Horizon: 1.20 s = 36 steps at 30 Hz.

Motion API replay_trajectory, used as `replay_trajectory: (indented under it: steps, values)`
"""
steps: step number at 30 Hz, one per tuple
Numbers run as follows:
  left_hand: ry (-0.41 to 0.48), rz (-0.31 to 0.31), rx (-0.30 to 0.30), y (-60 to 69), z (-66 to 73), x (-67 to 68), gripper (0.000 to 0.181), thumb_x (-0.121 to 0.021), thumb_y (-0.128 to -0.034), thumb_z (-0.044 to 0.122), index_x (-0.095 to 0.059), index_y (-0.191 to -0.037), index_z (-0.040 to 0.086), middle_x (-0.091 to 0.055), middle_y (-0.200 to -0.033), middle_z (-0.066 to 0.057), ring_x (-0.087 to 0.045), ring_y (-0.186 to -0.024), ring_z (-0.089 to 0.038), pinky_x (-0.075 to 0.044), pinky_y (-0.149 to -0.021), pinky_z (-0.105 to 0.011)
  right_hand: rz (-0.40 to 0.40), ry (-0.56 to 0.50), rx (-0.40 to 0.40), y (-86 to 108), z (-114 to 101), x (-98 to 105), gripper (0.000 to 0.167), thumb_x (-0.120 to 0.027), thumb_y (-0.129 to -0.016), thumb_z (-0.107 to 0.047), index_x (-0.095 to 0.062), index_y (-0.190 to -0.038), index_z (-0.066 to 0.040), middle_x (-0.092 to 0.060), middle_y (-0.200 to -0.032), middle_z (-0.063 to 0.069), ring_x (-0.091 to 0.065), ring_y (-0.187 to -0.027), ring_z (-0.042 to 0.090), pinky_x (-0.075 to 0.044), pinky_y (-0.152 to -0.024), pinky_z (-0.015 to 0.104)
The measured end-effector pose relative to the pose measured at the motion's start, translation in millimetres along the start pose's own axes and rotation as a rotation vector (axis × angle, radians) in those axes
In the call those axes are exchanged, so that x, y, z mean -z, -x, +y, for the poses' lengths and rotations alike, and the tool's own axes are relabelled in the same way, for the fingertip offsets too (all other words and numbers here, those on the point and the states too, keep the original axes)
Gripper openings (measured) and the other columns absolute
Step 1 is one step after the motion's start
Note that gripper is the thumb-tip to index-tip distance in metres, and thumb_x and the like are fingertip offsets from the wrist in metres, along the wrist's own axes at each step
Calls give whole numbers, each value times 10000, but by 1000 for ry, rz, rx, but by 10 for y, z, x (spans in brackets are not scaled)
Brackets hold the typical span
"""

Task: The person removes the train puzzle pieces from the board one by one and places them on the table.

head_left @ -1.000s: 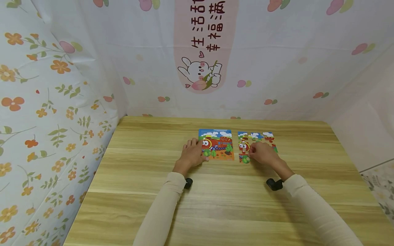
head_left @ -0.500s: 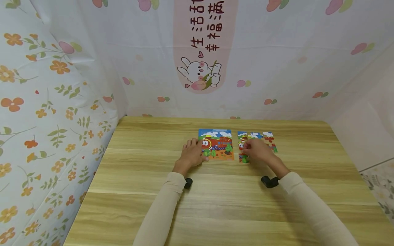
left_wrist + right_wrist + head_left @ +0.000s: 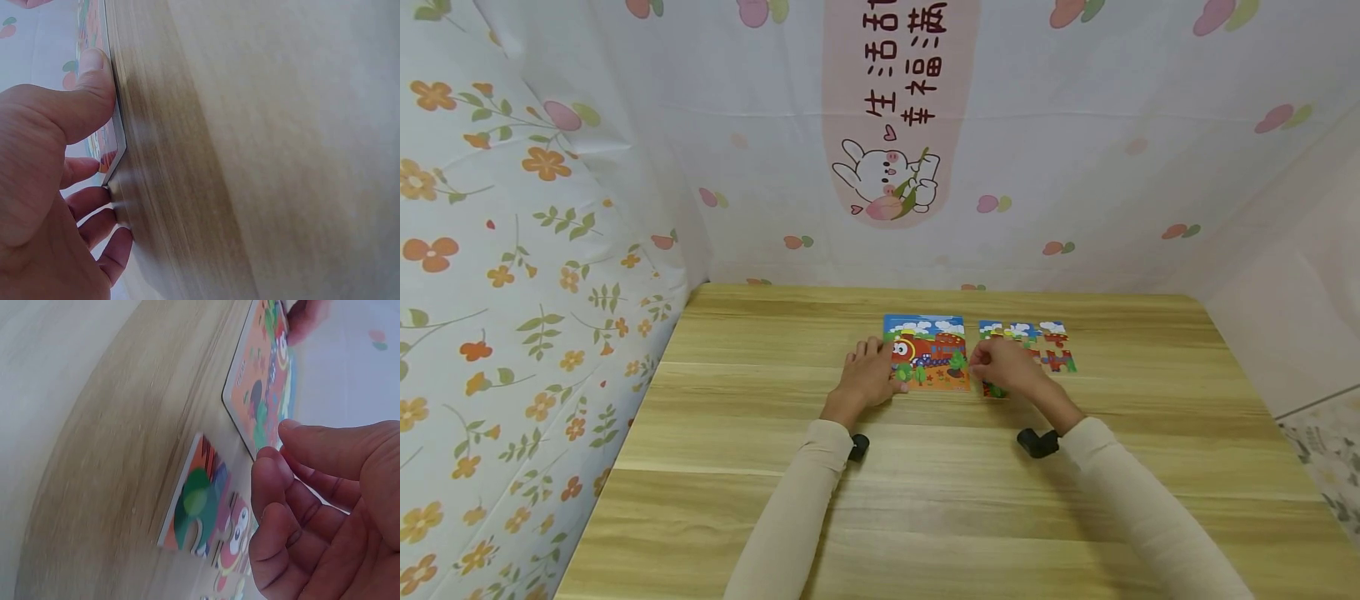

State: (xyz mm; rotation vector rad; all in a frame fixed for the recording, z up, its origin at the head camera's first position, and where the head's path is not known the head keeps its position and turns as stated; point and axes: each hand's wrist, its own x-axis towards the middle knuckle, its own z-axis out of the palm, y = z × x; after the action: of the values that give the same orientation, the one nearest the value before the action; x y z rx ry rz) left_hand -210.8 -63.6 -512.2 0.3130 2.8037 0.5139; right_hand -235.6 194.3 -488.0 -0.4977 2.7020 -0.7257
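A flat picture board with a cartoon red train lies at the back middle of the table. My left hand rests at its lower left corner, thumb over the lower edge, fingers spread along the left side. Several jigsaw pieces of a like picture lie right of the board. Above their left column hovers my right hand, fingers curled and thumb tip near the index finger; no piece shows between them. Below it in the right wrist view lie a green-bush corner piece and a piece with eyes.
The wooden table runs forward to a patterned white cloth at the back. Another flowered cloth hangs along the left side. A small black device sits at the right wrist.
My right hand has moved left over the jigsaw pieces, towards the board's right edge. Pieces on the right that it hid before now show. The left hand has stayed in place.
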Motion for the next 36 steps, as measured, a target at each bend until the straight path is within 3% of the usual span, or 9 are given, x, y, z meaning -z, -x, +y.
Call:
replay_trajectory:
  steps: [6,9,17,25,30,36]
  values:
    - [-2,2,-1,1,-2,3,836,-698,-894,467,-322,-1546,105,-353,-1453,-120,-337,-1276,-295,-309,-1018,-423,-19,-25,16,-39,-74,-49,71,-660,-937,-104,-630,-883,-70,-645,-812,48,-541,-672,163,-437,-641,320]
    - [1,3,-5,7,-2,11,829,-697,-896,464,-326,-1544,106,-355,-1452,-119,-339,-1275,-295,-311,-1013,-422,-19,-12,14,-66,-124,-70,77,-673,-934,-124,-645,-955,-56,-673,-891,71,-592,-738,181,-476,-675,345]
    - [-3,3,-6,3,-3,13,830,-696,-896,462,-323,-1544,101,-354,-1458,-124,-340,-1287,-301,-315,-1011,-423,-53,-32,-15,-148,-261,-158,313,-686,-937,-162,-660,-1217,-25,-662,-1140,151,-629,-1020,293,-517,-868,457]
    - [-15,1,-1,-5,-13,-1,829,-686,-900,470,-317,-1547,107,-345,-1471,-123,-336,-1305,-304,-316,-1019,-426,-102,-58,24,-222,-333,-268,420,-723,-914,-166,-630,-1299,-25,-650,-1255,155,-595,-1179,325,-472,-987,500]
    - [-9,0,1,-3,-10,3,839,-692,-896,473,-317,-1550,105,-352,-1456,-119,-333,-1305,-302,-304,-1044,-432,-80,2,74,-237,-345,-340,510,-785,-864,-210,-616,-1292,11,-640,-1246,169,-584,-1150,308,-461,-992,496]
    - [-4,5,-2,10,2,19,837,-698,-895,469,-327,-1547,97,-363,-1434,-119,-343,-1283,-298,-308,-1027,-428,-89,51,6,-242,-427,-324,594,-827,-820,-264,-578,-1290,0,-603,-1224,178,-543,-1108,311,-450,-981,514]
